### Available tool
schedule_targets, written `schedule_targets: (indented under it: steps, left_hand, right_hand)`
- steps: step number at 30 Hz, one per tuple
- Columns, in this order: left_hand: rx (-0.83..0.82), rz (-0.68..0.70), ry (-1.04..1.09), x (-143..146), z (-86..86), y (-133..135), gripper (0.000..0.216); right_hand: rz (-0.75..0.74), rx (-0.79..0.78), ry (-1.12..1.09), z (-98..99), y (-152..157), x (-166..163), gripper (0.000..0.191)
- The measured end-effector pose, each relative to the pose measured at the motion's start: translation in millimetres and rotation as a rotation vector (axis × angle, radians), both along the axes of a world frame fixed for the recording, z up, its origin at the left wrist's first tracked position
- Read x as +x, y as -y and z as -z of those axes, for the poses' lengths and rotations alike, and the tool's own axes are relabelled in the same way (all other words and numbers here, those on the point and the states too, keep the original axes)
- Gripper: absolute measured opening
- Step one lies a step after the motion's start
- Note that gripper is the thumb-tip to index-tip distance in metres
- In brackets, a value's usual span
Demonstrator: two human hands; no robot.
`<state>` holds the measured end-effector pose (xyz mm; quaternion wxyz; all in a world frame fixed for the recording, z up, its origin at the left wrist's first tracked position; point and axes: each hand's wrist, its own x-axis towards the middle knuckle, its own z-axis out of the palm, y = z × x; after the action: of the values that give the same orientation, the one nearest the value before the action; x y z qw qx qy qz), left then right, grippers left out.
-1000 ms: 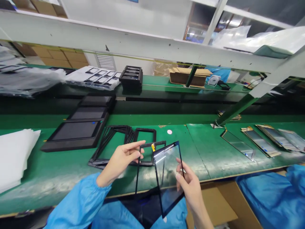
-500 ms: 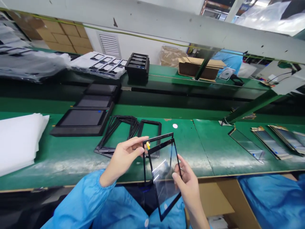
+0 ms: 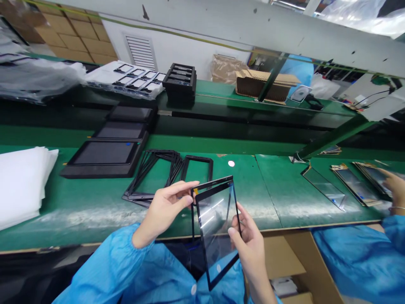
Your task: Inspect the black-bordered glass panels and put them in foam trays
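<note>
My left hand point(image 3: 164, 207) pinches the top left corner of a thin black frame point(image 3: 193, 211), held upright over my lap. My right hand point(image 3: 248, 236) grips the right edge of a glass touch panel point(image 3: 217, 228) with a black border, tilted in front of that frame so the two nearly overlap. A small yellow tab shows at the panel's top left corner, close to my left fingertips. A pile of several loose black frames point(image 3: 158, 171) lies on the green bench point(image 3: 95, 211) just beyond my hands.
Black trays holding screens point(image 3: 104, 156) line up at the left, beside a stack of white sheets point(image 3: 22, 181). Glass panels point(image 3: 325, 190) lie at the right, where another person's hand point(image 3: 394, 183) reaches. A black tray stack point(image 3: 180, 82) and cardboard point(image 3: 265, 86) stand on the far shelf.
The glass panel has swung closer against the black frame and both sit slightly lower. Another person's hand has come into view at the right.
</note>
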<state>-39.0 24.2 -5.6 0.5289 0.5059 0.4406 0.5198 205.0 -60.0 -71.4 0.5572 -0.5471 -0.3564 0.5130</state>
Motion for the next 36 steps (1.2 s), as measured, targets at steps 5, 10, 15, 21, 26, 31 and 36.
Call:
schedule_targets:
  steps: [5,10,15,21,26,31,36]
  left_hand:
    - [-0.030,0.021,0.034,0,-3.1,3,0.030]
    - [-0.137,0.046,0.100,2,-2.1,7,0.037]
    - [-0.218,0.073,0.182,4,3.8,7,0.041]
    - [-0.283,0.069,0.242,4,6.9,7,0.043]
    - [-0.286,0.056,0.263,5,9.1,6,0.045]
    - [-0.280,0.065,0.257,6,15.0,5,0.044]
    - [-0.298,0.060,0.211,8,14.6,5,0.050]
  right_hand:
    - [0.051,0.040,0.025,0.2,0,-2,0.060]
    - [0.080,0.024,0.053,-1.5,1,-9,0.062]
    - [0.081,-0.006,0.090,-4.3,2,-13,0.063]
    - [0.079,-0.035,0.119,-8.0,1,-16,0.065]
    - [0.088,-0.034,0.163,-5.9,1,-20,0.066]
    - [0.109,-0.030,0.227,-3.2,1,-20,0.066]
    - [0.099,-0.006,0.288,2.6,2,-19,0.064]
